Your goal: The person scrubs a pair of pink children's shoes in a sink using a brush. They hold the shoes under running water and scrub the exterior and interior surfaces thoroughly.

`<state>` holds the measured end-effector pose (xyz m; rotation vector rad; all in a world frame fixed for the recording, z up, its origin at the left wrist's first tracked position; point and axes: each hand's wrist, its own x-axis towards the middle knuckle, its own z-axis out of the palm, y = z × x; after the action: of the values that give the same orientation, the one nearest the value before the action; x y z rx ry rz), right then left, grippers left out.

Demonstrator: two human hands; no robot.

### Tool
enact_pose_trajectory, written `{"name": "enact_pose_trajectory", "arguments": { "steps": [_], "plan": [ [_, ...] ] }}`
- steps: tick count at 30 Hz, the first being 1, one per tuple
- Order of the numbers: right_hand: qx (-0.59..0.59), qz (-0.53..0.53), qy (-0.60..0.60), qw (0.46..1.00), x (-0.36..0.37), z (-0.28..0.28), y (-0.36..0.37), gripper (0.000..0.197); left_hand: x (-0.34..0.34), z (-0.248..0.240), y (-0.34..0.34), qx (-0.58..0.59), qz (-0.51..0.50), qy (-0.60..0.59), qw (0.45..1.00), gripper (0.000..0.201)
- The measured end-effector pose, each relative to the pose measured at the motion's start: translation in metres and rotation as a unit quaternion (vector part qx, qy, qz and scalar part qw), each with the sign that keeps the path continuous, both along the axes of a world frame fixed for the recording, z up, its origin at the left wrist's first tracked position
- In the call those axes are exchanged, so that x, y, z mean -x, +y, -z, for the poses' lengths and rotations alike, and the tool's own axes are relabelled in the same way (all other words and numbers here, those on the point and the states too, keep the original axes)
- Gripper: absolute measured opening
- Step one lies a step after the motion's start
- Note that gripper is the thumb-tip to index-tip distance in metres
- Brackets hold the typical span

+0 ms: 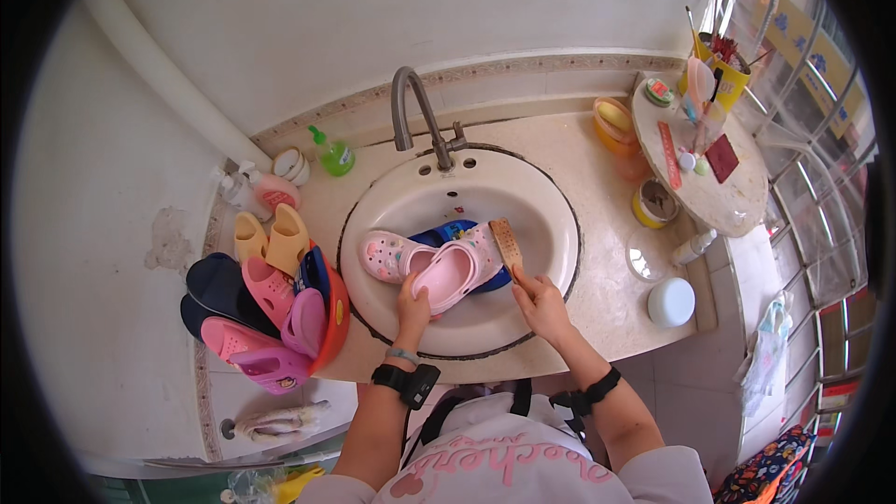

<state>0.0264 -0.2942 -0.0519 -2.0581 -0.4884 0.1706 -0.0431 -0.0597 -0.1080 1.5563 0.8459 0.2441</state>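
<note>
Over the oval white sink (551, 201), my left hand (413, 306) is closed on the heel end of a pink clog (446, 278). A wooden scrub brush (505, 241) is in my right hand (541, 303), its head against the clog's toe. Another pink clog (387, 255) rests in the basin to the left, partly behind the held one. Blue footwear (455, 231) lies beneath both, mostly hidden. No water shows running from the grey curved faucet (420, 93).
An orange-red basin (336, 322) heaped with pink, purple, yellow and dark clogs stands left of the sink. Behind it are pump bottles and a green soap bottle (334, 155). On the right are a blue-white jar (671, 302), a yellow tin (653, 205) and a round board (737, 201) with small items.
</note>
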Motion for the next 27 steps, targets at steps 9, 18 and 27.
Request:
{"name": "enact_pose_trajectory", "arguments": {
  "steps": [9, 18, 27],
  "plan": [
    [0.078, -0.095, -0.002, 0.992, 0.022, 0.029, -0.028, 0.038, -0.001, 0.011, 0.004, -0.030, -0.017, -0.002, 0.999, 0.039],
    [0.030, -0.131, -0.020, 0.991, 0.031, 0.027, -0.007, 0.038, -0.003, 0.002, 0.006, 0.057, -0.024, 0.017, 0.998, 0.042],
    [-0.043, -0.041, -0.001, 0.998, -0.030, 0.027, 0.000, 0.036, -0.005, -0.009, 0.000, 0.058, -0.021, 0.015, 0.998, 0.043]
  ]
}}
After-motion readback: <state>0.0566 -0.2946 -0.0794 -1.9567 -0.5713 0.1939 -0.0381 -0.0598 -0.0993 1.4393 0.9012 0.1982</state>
